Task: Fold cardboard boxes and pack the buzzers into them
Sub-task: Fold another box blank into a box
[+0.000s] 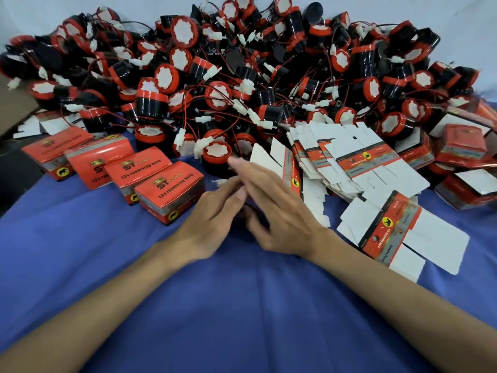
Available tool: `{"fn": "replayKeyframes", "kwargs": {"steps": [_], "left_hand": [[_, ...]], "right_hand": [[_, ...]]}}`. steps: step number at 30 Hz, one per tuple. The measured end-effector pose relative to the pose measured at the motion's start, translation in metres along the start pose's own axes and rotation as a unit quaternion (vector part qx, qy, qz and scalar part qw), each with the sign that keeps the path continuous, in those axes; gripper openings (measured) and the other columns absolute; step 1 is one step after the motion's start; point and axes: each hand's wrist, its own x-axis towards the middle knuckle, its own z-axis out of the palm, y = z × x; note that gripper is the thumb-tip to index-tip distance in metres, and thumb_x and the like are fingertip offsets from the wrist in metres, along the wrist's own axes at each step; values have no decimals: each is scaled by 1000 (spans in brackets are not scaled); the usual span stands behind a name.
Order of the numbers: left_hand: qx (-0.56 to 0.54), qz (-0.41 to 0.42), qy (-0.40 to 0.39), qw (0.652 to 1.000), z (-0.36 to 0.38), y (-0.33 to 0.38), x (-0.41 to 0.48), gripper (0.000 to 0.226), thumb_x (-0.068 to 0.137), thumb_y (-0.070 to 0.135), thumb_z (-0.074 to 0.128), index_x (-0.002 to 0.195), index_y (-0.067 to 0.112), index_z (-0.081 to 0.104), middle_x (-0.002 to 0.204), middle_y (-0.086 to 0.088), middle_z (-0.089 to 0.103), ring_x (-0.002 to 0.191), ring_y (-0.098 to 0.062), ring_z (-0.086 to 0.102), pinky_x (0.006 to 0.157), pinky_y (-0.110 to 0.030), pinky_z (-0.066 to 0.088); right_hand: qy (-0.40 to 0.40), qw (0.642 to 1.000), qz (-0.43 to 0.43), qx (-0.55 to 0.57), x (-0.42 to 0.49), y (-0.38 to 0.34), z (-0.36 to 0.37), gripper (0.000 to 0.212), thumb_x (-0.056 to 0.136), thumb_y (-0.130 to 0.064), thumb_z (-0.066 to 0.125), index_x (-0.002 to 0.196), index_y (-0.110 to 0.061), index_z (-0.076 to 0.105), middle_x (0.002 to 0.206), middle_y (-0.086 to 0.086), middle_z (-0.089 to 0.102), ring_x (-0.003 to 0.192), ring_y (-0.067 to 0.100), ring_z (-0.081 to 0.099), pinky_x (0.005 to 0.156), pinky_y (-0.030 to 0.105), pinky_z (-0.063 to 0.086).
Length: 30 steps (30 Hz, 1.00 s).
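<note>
A big heap of black and red buzzers [242, 76] with red wires and white plugs fills the far half of the blue cloth. One buzzer [216, 154] stands at the heap's near edge, just beyond my fingertips. My left hand [212, 216] and my right hand [279, 211] hover side by side over the cloth, fingers straight and empty, slightly blurred. Flat unfolded box blanks [357, 162] lie fanned out to the right of my right hand. Several folded red boxes [172, 189] stand in a row to the left.
More folded boxes [465, 157] are stacked at the far right edge. A single flat blank [398, 232] lies near my right forearm. A brown carton [13, 103] sits at the far left. The blue cloth [242, 305] stretches toward me.
</note>
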Motion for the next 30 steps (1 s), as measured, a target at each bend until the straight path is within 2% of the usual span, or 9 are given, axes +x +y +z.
{"fn": "replayKeyframes", "kwargs": {"steps": [2,4,8,13,17,20,22,26,30], "left_hand": [[-74,-30,3,997,0,0,1,29,99,39,42,123,27,53,99,13,71,91,-5,68,77,-16,51],[-79,-36,12,996,-1,0,3,38,93,37,44,127,22,53,103,11,70,92,-6,69,78,-18,54],[-93,-49,25,994,-3,-1,6,25,101,13,44,121,21,57,99,4,71,90,-12,70,75,-21,55],[-73,-46,42,995,-2,0,8,40,100,1,42,128,28,50,91,7,72,85,-12,70,71,-18,54],[-60,-32,27,997,-3,-1,10,40,101,18,46,141,21,47,105,1,70,90,-10,69,74,-21,55],[-60,-25,21,998,-5,-2,10,50,92,36,48,141,26,44,108,6,70,90,-7,69,70,-21,56],[-54,-20,24,998,-4,-2,11,53,90,39,49,141,27,44,108,12,69,92,-3,68,67,-20,56],[-32,-19,33,999,-5,-5,11,54,89,41,49,141,27,44,108,6,70,93,-5,68,66,-19,56],[-15,-44,58,997,-5,-7,11,49,90,37,54,137,23,50,94,8,72,82,-3,70,65,-16,54]], "right_hand": [[24,998,62,19,-1,2,-3,57,81,8,57,134,16,39,144,27,37,139,33,36,112,42,34],[30,996,80,24,-2,2,-3,55,84,6,56,135,15,39,144,29,36,138,35,35,112,44,34],[11,997,72,10,-2,2,0,48,86,4,55,133,13,45,141,26,43,134,31,41,111,36,36],[4,994,107,20,-2,2,1,44,87,3,55,130,11,49,137,24,47,131,32,45,105,42,43],[13,995,99,-7,-2,3,2,39,85,2,59,123,10,57,128,25,53,121,34,53,101,40,45],[27,993,111,-22,-1,6,2,34,84,5,61,117,9,61,121,25,56,112,35,55,93,39,47],[31,992,125,-9,0,7,2,31,85,4,61,116,9,61,118,25,55,109,35,54,92,37,46],[24,991,128,30,-2,10,2,28,89,3,60,117,8,60,115,23,52,107,32,50,93,33,43],[88,987,134,13,-3,12,4,32,96,-2,46,127,-5,50,123,7,40,112,22,42,100,23,33]]}}
